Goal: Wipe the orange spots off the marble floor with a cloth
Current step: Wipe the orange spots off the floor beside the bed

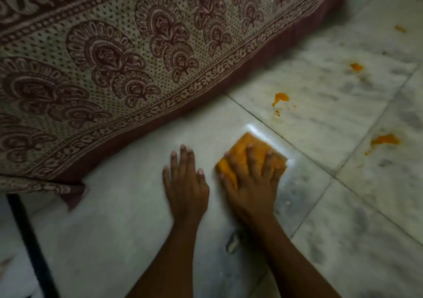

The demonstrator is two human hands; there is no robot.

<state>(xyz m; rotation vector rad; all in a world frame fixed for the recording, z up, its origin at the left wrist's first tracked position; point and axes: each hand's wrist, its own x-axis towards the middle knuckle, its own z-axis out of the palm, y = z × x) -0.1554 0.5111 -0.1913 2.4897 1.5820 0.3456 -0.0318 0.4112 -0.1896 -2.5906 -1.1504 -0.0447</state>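
Orange spots mark a pale marble floor (pixel 128 206) seen from above, in dim light. Nearest the hands is one splash (pixel 281 98) just past a tile joint; another smear (pixel 385 139) lies on the tile to the right, and two smaller dabs (pixel 356 66) (pixel 400 28) sit farther away toward the upper right.

A folded cloth (pixel 246 144), itself stained orange, lies flat on the near tile. The right hand (pixel 250 181) is spread over it, fingers (pixel 270 158) fanned wide and palm pressing down, so the cloth is pinned under the hand, not pinched. A pale sheen on the marble at the cloth's far edge may be dampness. The left hand (pixel 185 183) rests flat on bare floor just beside the cloth, fingers together and holding nothing; it seems to serve as a prop for the person's weight.

A patterned bedspread (pixel 109 57) in cream and maroon hangs down to the floor across the upper left, close to the left hand but apart from it.

Judging by this, the wiping is under way on the near tile, with four spots yet untouched. The next move likely calls for sliding the cloth forward and right across the joint to the nearest splash, keeping firm downward pressure. Because the cloth is already soaked with colour, turning it to a cleaner face may help avoid smearing.
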